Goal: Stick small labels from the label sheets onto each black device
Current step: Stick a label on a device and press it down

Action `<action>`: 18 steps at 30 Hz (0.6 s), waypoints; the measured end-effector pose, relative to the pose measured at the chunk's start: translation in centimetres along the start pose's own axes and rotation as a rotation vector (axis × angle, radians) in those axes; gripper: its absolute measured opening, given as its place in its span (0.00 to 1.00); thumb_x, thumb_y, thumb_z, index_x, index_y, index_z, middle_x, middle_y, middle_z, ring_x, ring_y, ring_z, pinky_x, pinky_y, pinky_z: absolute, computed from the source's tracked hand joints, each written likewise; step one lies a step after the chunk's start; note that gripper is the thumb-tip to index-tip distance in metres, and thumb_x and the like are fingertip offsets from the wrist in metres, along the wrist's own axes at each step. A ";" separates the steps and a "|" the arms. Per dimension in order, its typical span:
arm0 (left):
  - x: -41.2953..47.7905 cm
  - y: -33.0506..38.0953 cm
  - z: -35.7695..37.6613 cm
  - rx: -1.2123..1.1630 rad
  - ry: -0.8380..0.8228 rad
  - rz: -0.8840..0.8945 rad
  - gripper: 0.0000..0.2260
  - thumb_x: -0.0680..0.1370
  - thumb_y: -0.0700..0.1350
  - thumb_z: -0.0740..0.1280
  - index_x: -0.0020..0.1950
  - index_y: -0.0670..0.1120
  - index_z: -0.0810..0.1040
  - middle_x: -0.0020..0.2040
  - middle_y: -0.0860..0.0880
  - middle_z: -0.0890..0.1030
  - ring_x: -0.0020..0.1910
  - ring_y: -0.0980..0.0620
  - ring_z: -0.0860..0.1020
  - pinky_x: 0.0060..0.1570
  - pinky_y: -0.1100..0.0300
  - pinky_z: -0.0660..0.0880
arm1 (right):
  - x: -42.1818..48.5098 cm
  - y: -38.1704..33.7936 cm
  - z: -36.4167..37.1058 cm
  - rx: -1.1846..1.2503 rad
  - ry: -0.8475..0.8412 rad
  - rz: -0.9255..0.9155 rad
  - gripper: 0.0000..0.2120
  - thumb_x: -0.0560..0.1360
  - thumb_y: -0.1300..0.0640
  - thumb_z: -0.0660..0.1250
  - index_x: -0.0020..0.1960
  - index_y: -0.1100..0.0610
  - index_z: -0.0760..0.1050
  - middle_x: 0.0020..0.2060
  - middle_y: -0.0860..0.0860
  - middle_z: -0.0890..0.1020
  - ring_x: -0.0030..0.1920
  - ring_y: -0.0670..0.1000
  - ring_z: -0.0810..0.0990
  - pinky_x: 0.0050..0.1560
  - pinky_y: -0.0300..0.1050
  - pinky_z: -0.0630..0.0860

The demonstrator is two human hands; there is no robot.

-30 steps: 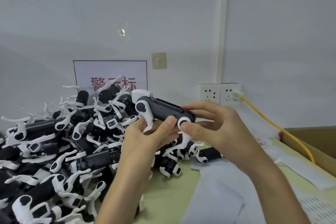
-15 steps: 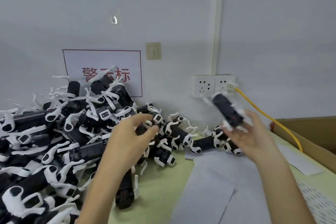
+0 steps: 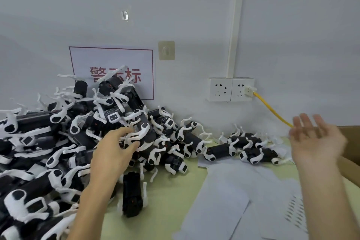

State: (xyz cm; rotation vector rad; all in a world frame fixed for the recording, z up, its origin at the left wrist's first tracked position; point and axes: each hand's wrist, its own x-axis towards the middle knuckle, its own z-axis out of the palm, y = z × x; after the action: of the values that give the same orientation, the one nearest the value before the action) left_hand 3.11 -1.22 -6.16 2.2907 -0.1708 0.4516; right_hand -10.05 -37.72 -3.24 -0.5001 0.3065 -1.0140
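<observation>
The left hand is being reached into the heap of black devices along the worktop's left edge. Its fingers are half-curled about the white clip of 1 black device just ahead, whose long axis is running steeply toward the wall; whether it is being gripped cannot be told. The right hand, spread wide and holding nothing, is being held well apart, beyond the label sheets.
</observation>
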 end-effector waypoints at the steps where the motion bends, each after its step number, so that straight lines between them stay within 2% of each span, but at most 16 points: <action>1: 0.0 -0.2 0.2 -0.042 0.051 0.006 0.09 0.79 0.48 0.73 0.58 0.57 0.81 0.58 0.52 0.82 0.46 0.47 0.83 0.47 0.49 0.79 | -0.7 0.8 0.9 -0.044 -0.042 0.026 0.12 0.82 0.54 0.56 0.59 0.52 0.76 0.55 0.50 0.83 0.47 0.49 0.85 0.46 0.37 0.74; 3: 0.0 -0.5 0.5 -0.105 0.109 0.016 0.04 0.79 0.46 0.72 0.51 0.55 0.82 0.50 0.52 0.85 0.36 0.46 0.82 0.39 0.52 0.79 | -2.0 2.4 2.5 -0.125 -0.128 0.063 0.13 0.82 0.54 0.57 0.59 0.52 0.78 0.49 0.48 0.84 0.42 0.47 0.81 0.43 0.37 0.73; 5: 0.1 -0.5 0.5 -0.119 0.146 0.030 0.05 0.79 0.46 0.73 0.48 0.56 0.82 0.44 0.54 0.85 0.32 0.48 0.81 0.38 0.50 0.80 | -3.2 3.9 3.9 -0.197 -0.219 0.093 0.13 0.81 0.55 0.57 0.57 0.52 0.80 0.44 0.47 0.84 0.37 0.46 0.79 0.41 0.37 0.72; 7: 0.2 -0.4 0.7 -0.158 0.179 0.040 0.05 0.78 0.47 0.73 0.47 0.57 0.82 0.42 0.56 0.85 0.33 0.51 0.82 0.40 0.48 0.81 | -4.4 5.3 4.8 -0.257 -0.316 0.124 0.12 0.81 0.57 0.58 0.53 0.53 0.81 0.40 0.48 0.84 0.34 0.46 0.77 0.38 0.37 0.72; 10: 0.2 -0.4 0.9 -0.241 0.201 0.060 0.07 0.79 0.47 0.74 0.47 0.61 0.84 0.42 0.59 0.85 0.41 0.56 0.83 0.42 0.49 0.82 | -6.1 6.8 6.0 -0.338 -0.438 0.166 0.12 0.81 0.59 0.58 0.50 0.55 0.81 0.37 0.49 0.83 0.31 0.47 0.76 0.37 0.39 0.70; 12: 0.2 -0.6 0.8 -0.239 0.224 0.075 0.13 0.79 0.47 0.74 0.47 0.68 0.82 0.39 0.57 0.85 0.32 0.58 0.79 0.36 0.53 0.78 | -7.1 7.8 6.4 -0.410 -0.503 0.171 0.13 0.81 0.60 0.58 0.48 0.56 0.81 0.35 0.50 0.83 0.30 0.47 0.76 0.36 0.40 0.70; 14: 0.4 -0.7 0.7 -0.238 0.225 0.076 0.13 0.79 0.48 0.73 0.49 0.70 0.82 0.34 0.52 0.85 0.22 0.53 0.71 0.28 0.55 0.71 | -8.2 9.0 6.7 -0.508 -0.574 0.152 0.13 0.81 0.60 0.59 0.47 0.56 0.82 0.35 0.51 0.83 0.30 0.47 0.77 0.36 0.40 0.71; 15: 0.4 -0.8 0.7 -0.228 0.209 0.068 0.11 0.79 0.49 0.73 0.51 0.68 0.84 0.35 0.52 0.85 0.22 0.51 0.71 0.27 0.55 0.71 | -8.7 9.7 6.8 -0.566 -0.608 0.145 0.13 0.81 0.61 0.59 0.47 0.56 0.82 0.35 0.51 0.84 0.30 0.48 0.77 0.36 0.40 0.72; 18: 0.5 -0.5 0.4 -0.116 0.160 0.057 0.10 0.79 0.49 0.72 0.53 0.66 0.85 0.51 0.61 0.86 0.25 0.53 0.76 0.30 0.57 0.73 | -10.1 11.8 6.7 -0.719 -0.677 0.175 0.12 0.80 0.63 0.62 0.47 0.56 0.83 0.37 0.51 0.85 0.31 0.48 0.79 0.33 0.38 0.73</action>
State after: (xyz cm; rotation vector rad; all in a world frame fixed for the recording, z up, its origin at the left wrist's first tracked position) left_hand 3.78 -1.17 -6.59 2.1305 -0.1781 0.6359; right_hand -3.33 -22.21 -3.66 -1.4000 0.0902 -0.4898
